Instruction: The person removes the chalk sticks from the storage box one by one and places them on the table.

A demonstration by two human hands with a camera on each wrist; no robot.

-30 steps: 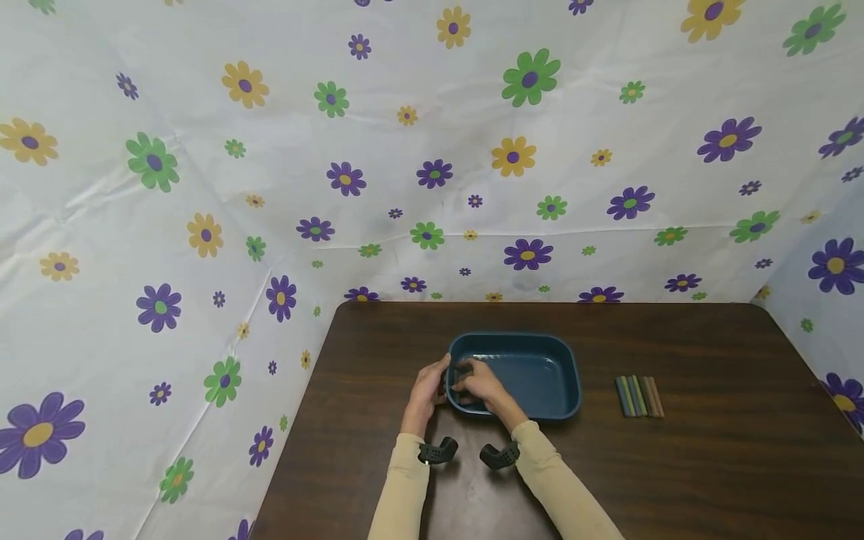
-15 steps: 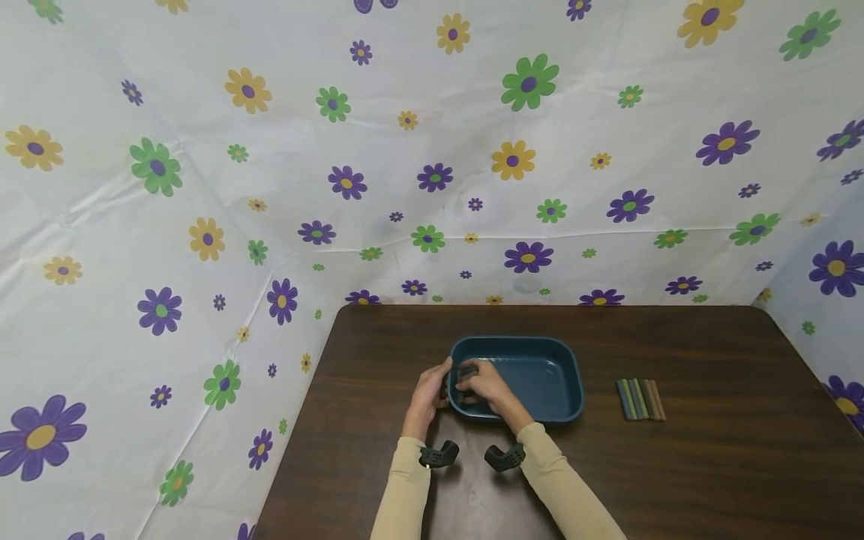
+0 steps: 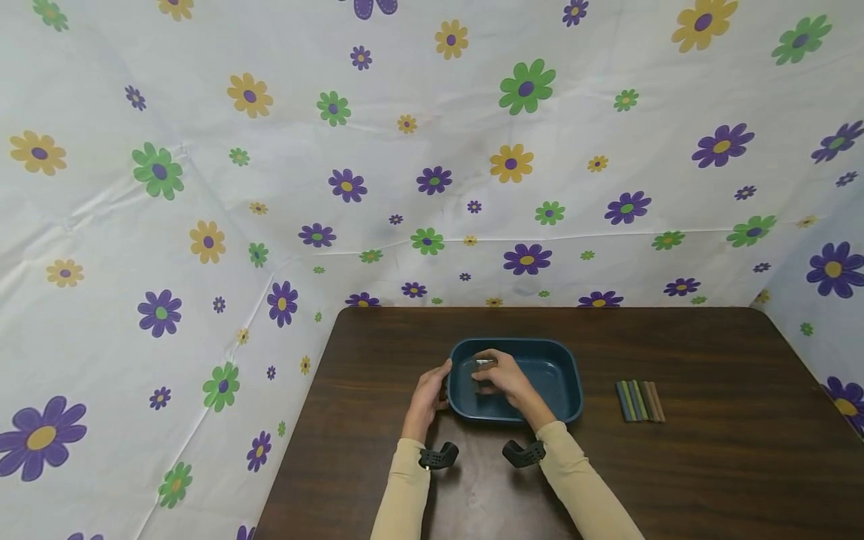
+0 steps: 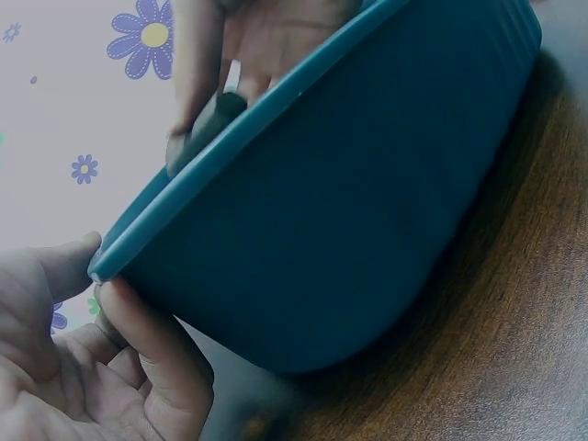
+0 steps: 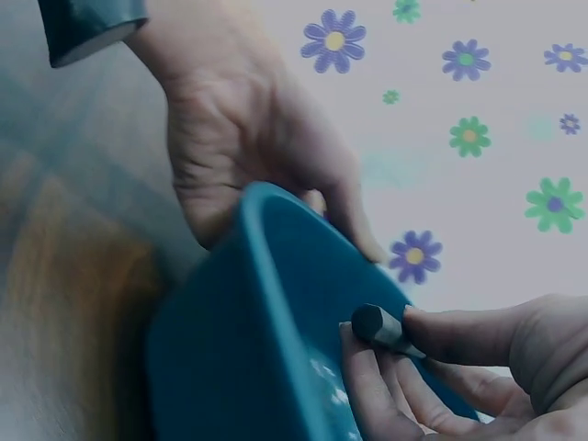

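A blue rectangular plastic tub [image 3: 553,386] stands on the table in front of me. At its left end my left hand [image 3: 425,394] pinches the rim between thumb and fingers, as the left wrist view shows. My right hand [image 3: 508,380] is over the tub's inside, left of its middle. Between the thumb and fingers of that hand is a short dark grey cylindrical stick [image 5: 378,325] with a flat end; a pale part shows along it. The same stick [image 4: 213,121] appears just past the rim in the left wrist view.
Right of the tub, several coloured sticks [image 3: 640,401], blue, green and brown, lie side by side on the dark wooden table [image 3: 709,465]. Flower-printed white sheeting [image 3: 405,150] hangs behind the table and along both sides.
My right hand has moved right, from the tub's left end toward its middle, with the stick now visible in it. The left hand stays at the rim.
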